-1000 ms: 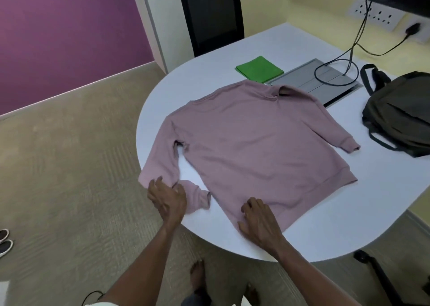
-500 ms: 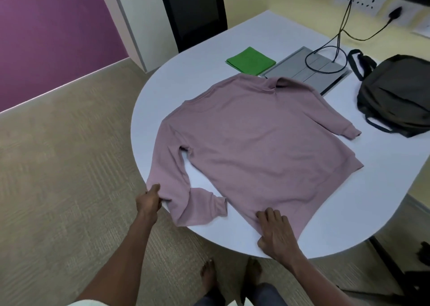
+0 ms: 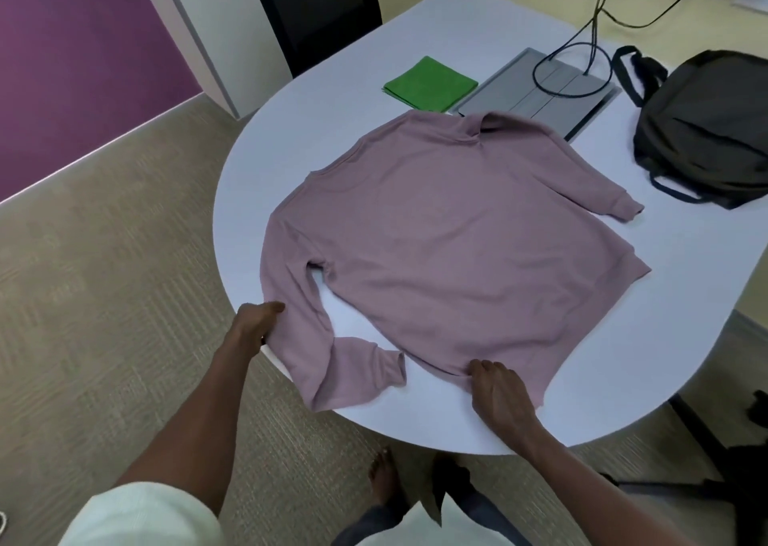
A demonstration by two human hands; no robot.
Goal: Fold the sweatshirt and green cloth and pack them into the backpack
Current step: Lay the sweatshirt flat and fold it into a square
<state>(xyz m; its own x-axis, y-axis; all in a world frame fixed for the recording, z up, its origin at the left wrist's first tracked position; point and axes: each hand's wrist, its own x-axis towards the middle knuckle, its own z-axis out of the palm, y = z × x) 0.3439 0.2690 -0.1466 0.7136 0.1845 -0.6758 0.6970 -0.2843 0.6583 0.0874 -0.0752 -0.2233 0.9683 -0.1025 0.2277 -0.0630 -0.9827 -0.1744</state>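
A person stood at the rounded end of a white table [image 3: 623,379], looking down at both bare hands. At far left lay beige carpet beside a purple wall.

The left hand [image 3: 258,322] was at the table's near left edge, its thumb on top of the fabric and its fingers curled under, pinching the elbow bend of the left sleeve [image 3: 299,337] of a dusty pink sweatshirt [image 3: 449,229]. That sleeve ran down along the table edge, then bent toward the middle, its cuff lying flat just left of the hem.

The sweatshirt was spread flat across the middle of the table, collar pointing away from the person and hem nearest them. Behind its collar to the left, a folded green cloth [image 3: 430,85] lay in a neat square. A black chair [image 3: 316,9] stood beyond the table's far edge.

The right hand [image 3: 498,396] rested on the near hem of the sweatshirt, back of the hand up, with the fingertips bent and bunching a small fold of the hem. Whether they truly pinched it cannot be told.

Right of the green cloth, a grey flat panel [image 3: 523,96] sat partly under the collar, with a looped black cable [image 3: 573,76] on it. The other sleeve lay along the body toward the right. At far right, a dark backpack [image 3: 706,130] lay on the table, well apart from the sweatshirt.
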